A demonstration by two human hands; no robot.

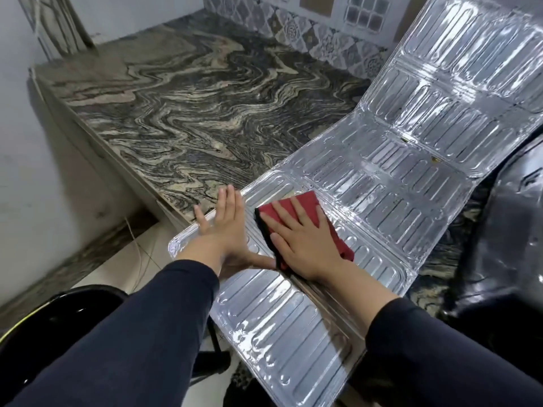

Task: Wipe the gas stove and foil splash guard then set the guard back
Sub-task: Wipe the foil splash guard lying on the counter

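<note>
One foil guard; right hand flat on one red cloth; left hand flat, grip apart.

A swirled grey-and-cream stone counter meets patterned wall tiles; pale floor tiles lie below.

The foil splash guard runs from the upper right of the frame down to the lower centre, lying on the countertop and overhanging its near edge. Both hands rest on its lower part (left hand at its left rim, right hand on the cloth). The stove sits at the right edge.
</note>
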